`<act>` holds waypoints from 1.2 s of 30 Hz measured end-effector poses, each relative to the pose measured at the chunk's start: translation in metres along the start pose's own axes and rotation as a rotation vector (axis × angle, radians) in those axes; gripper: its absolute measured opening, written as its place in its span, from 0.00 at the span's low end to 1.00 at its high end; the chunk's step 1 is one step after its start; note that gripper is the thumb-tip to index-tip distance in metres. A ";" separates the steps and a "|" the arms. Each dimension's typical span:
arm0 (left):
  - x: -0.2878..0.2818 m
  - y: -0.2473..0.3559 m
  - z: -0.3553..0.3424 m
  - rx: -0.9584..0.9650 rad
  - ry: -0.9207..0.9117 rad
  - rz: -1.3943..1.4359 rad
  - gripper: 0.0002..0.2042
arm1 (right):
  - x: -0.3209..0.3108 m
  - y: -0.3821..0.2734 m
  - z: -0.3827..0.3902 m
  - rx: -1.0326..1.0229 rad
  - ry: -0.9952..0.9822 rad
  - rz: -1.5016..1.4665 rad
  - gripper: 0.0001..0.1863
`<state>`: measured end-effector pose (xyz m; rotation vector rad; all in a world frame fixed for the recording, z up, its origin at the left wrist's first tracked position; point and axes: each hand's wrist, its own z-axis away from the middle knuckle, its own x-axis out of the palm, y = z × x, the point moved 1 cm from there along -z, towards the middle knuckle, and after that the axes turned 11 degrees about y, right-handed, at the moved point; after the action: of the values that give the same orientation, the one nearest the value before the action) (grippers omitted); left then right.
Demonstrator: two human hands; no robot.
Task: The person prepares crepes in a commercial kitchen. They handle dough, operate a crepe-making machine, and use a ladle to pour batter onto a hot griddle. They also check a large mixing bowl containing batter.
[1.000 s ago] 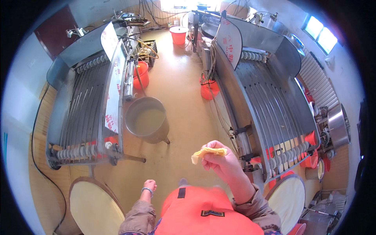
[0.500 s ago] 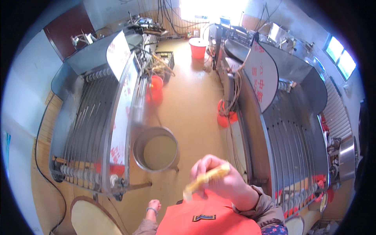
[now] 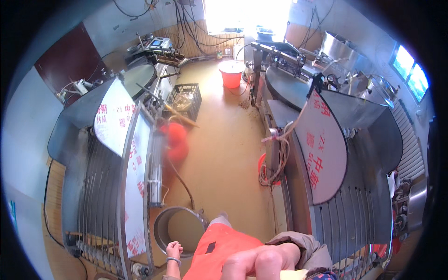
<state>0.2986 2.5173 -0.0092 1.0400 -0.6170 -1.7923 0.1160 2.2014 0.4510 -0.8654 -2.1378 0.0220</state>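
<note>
My right hand is close at the bottom edge, its knuckles bent and its fingers curled. Beneath it shows part of a pale yellow folded piece; most of it is cut off by the frame or hidden by the hand. My left hand, with a bracelet at the wrist, hangs loosely curled beside the large metal pot; nothing shows in it. Between my hands is the red apron I wear.
Long metal machines with rods flank the aisle, a left one and a right one. Along the aisle are a red bucket, a black crate and a covered red bucket. Looped cable hangs at the right machine.
My right hand has come down and nearer with the yellow piece, which is now mostly out of sight. My left hand stays low by the pot. The view has tilted up and forward along the aisle.
</note>
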 end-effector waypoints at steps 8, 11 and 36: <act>0.185 0.150 -0.161 0.083 -0.230 0.021 0.04 | -0.145 0.004 -0.132 -0.002 -0.046 0.097 0.07; 0.239 0.230 -0.197 0.070 -0.260 0.070 0.05 | -0.194 0.017 -0.203 -0.132 -0.108 0.169 0.08; 0.523 0.566 -0.344 0.161 -0.057 0.018 0.06 | -0.515 -0.222 -0.521 -0.423 -0.342 1.034 0.10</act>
<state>0.7599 1.8125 0.0482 1.0900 -0.8144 -1.7843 0.5740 1.5910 0.5145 -2.2658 -1.7638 0.2659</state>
